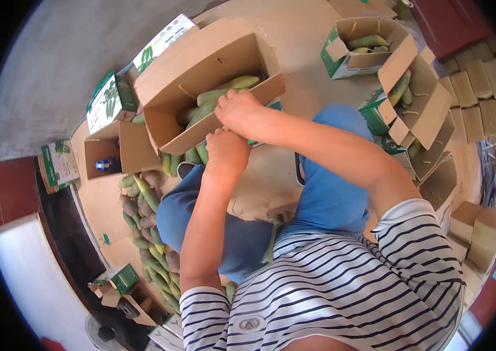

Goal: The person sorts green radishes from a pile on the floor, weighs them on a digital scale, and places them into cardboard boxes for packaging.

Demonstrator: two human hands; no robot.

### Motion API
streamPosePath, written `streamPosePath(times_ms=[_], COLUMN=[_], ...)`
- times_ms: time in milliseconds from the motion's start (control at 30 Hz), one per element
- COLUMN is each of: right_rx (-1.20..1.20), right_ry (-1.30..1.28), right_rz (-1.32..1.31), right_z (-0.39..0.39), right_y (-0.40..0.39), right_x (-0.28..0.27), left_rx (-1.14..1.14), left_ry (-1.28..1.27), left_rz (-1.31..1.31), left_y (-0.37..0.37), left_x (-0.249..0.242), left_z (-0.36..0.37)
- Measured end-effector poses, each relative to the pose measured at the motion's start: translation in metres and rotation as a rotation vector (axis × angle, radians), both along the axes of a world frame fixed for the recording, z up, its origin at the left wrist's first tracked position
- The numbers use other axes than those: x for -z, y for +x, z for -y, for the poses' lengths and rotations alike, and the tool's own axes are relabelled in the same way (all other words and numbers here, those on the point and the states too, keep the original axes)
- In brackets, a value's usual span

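An open cardboard box (160,111) stands in front of me, with several long green gourds (210,96) lying inside. Its near flap (189,136) is folded outward toward me. My right hand (239,111) is closed over the upper edge of this flap, its fingers curled. Just below it, my left hand (227,149) is also closed, pressed against the same flap and touching the right hand. The fingertips of both hands are partly hidden.
Loose gourds (154,266) and brownish round vegetables (148,221) lie in a pile at left. A smaller open box (104,158) holds a blue item. Gourd-filled boxes (347,67) stand at right, near flattened cardboard stacks (481,117). A fan (104,333) is at lower left.
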State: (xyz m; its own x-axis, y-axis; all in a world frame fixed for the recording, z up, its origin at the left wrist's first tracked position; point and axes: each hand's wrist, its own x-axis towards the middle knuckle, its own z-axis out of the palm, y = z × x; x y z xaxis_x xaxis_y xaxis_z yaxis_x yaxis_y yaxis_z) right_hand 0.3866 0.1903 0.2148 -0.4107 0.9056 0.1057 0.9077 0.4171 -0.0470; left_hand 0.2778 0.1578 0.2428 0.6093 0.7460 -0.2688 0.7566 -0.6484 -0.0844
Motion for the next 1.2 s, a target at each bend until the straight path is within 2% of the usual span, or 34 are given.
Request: streamPosePath(times_ms=[400, 500, 700, 800, 1200], right_rx=[0.000, 0.004, -0.014, 0.005, 0.029], right_ry=[-0.180, -0.170, -0.158, -0.052, -0.146], right_rz=[0.077, -0.012, 0.034, 0.080, -0.008], right_z=[-0.004, -0.004, -0.004, -0.001, -0.002], right_y=[-0.004, -0.002, -0.003, -0.003, 0.000], right_x=[-0.012, -0.007, -0.005, -0.005, -0.014], left_rx=[0.047, 0.035, 0.004, 0.020, 0.044], left_ry=[0.008, -0.006, -0.047, -0.039, 0.028], left_rz=[-0.027, -0.047, -0.002, 0.040, 0.011], left_y=[0.001, 0.003, 0.005, 0.001, -0.002], left_x=[-0.004, -0.006, -0.011, -0.009, -0.003], left_z=[-0.003, -0.003, -0.001, -0.002, -0.002])
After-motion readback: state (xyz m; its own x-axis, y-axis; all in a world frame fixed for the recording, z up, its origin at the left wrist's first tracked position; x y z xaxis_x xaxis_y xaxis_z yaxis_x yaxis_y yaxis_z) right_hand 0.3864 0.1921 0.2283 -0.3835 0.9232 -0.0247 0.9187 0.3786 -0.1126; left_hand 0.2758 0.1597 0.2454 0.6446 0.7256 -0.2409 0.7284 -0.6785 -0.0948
